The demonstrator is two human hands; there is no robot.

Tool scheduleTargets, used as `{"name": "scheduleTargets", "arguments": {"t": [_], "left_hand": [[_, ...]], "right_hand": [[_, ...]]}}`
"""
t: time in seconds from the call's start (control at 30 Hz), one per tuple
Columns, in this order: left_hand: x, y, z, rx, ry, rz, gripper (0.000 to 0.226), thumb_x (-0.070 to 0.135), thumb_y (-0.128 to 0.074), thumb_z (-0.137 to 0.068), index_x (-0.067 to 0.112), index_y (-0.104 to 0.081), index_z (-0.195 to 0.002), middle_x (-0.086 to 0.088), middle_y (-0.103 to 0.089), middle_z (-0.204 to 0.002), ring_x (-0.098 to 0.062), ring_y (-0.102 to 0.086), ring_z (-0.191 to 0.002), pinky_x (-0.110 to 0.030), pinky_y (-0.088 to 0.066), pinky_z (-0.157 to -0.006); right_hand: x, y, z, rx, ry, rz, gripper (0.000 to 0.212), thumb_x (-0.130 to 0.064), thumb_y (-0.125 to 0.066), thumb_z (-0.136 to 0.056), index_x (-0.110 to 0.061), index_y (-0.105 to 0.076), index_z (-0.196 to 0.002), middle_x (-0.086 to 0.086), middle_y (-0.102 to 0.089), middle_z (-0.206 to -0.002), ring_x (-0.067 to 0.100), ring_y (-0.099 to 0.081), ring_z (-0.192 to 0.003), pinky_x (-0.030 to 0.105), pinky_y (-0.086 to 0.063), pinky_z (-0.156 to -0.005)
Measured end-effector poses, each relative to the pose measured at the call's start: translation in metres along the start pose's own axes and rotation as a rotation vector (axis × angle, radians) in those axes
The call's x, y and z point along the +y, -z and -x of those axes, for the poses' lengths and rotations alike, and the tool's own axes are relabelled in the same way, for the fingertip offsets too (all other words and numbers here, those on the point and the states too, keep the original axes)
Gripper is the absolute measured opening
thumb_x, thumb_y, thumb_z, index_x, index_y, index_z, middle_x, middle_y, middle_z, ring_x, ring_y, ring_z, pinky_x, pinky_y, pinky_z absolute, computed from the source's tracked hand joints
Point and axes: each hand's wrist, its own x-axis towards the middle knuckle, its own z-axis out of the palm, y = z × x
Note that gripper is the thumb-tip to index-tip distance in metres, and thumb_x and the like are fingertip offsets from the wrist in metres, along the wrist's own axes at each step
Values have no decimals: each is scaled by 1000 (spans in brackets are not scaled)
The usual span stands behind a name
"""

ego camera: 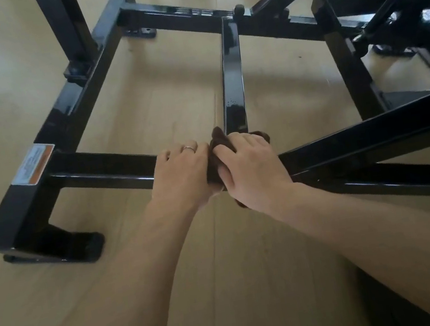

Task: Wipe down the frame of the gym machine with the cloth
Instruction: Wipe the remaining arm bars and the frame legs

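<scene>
Spanning most of the head view, one black frame (102,169) of square tubes, near crossbar running left to right, centre bar (231,75) pointing away toward upper centre. Bunched at their joint, centre of picture, one dark brown cloth (220,142). Two hands: left hand (181,168) curled over the crossbar, touching the cloth; right hand (247,163) gripping the cloth against the bar.
</scene>
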Motion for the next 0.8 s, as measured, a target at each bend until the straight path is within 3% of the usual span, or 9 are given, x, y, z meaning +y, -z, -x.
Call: {"name": "scheduleTargets", "arguments": {"t": [0.27, 0.5, 0.63, 0.8], "left_hand": [[-4, 0, 1, 27, 5, 88, 55, 63, -66, -80, 30, -48, -120, 10, -56, -111, -18, -54, -110, -35, -36, -102], [-11, -4, 1, 32, 1, 138, 57, 66, -71, -78, 36, -45, -120, 15, -55, -113, -13, -50, -110, -32, -33, -106], [-11, -2, 0, 14, 1, 128, 60, 68, -72, -77, 37, -45, -120, 15, -56, -115, -13, -52, -112, -33, -34, -109], [-12, 4, -1, 4, -20, 87, 62, 71, -69, -75, 34, -48, -120, 12, -58, -114, -17, -56, -111, -35, -37, -105]], "right_hand": [[4, -16, -47, 17, -76, -159, 19, -22, -56, -97, -9, -68, -104, 12, -60, -102, 32, -53, -96, 43, -43, -85], [40, -22, -121, -31, -135, -126, 29, -27, -43, -106, -10, -60, -123, 16, -54, -119, 34, -52, -110, 47, -44, -99], [33, -17, -112, -56, -233, -168, 31, -36, -45, -104, -19, -54, -129, 13, -48, -124, 32, -47, -117, 47, -43, -104], [24, 1, -50, -191, -10, -212, 33, -35, -49, -102, -20, -58, -130, 14, -46, -125, 32, -46, -116, 43, -40, -102]]}}
